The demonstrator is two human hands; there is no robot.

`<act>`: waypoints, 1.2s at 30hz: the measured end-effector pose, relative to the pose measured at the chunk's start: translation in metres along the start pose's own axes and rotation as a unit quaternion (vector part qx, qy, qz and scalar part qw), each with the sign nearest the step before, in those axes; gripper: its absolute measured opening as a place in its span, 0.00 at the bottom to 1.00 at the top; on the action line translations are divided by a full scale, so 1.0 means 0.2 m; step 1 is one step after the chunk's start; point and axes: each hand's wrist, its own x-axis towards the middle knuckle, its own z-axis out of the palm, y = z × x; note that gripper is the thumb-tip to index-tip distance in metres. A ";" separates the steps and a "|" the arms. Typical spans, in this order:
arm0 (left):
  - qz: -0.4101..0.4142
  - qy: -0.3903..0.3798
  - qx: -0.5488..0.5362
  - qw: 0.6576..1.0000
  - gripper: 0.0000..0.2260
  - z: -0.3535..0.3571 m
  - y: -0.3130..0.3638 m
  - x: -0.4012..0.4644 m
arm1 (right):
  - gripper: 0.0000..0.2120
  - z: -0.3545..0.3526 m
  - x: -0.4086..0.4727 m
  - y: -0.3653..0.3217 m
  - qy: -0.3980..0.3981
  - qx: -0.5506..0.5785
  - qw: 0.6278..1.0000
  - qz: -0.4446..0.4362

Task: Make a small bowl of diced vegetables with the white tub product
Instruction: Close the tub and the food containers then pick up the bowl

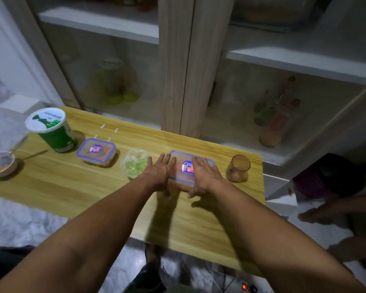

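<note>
Both my hands rest on a clear lidded container (183,166) of orange diced vegetable on the wooden table (72,187). My left hand (160,173) lies flat on its left side, and my right hand (205,174) presses on the lid with the thumb at the near edge. A small clear bowl of diced green vegetable (134,164) sits just left of my left hand. Further left stand a second lidded container (96,152), a white and green tub (51,130) with its lid on, and a small bowl (1,164) holding orange pieces and a spoon (11,156).
An empty clear cup (238,168) stands right of the container, near the table's right edge. A second utensil (33,155) lies beside the small bowl. Glass-door cabinets stand behind the table. Another person's hand (317,214) is at the right, off the table.
</note>
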 end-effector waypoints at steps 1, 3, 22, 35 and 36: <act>-0.009 0.000 -0.005 1.000 0.61 0.01 -0.01 -0.04 | 0.64 0.01 -0.01 -0.03 -0.001 0.003 1.000 -0.006; -0.028 -0.002 -0.016 0.999 0.60 0.03 -0.05 -0.11 | 0.62 0.01 -0.01 -0.08 -0.006 0.012 1.000 -0.018; -0.236 -0.036 -0.165 0.957 0.48 0.25 -0.97 -0.73 | 0.33 0.00 0.22 -1.13 -0.034 -0.021 0.982 -0.187; -0.345 -0.010 -0.240 0.907 0.28 0.45 -1.97 -0.95 | 0.23 0.10 0.66 -2.20 -0.060 0.000 0.976 -0.210; -0.350 -0.008 -0.245 0.904 0.28 0.46 -2.03 -0.96 | 0.23 0.11 0.69 -2.26 -0.063 0.001 0.976 -0.208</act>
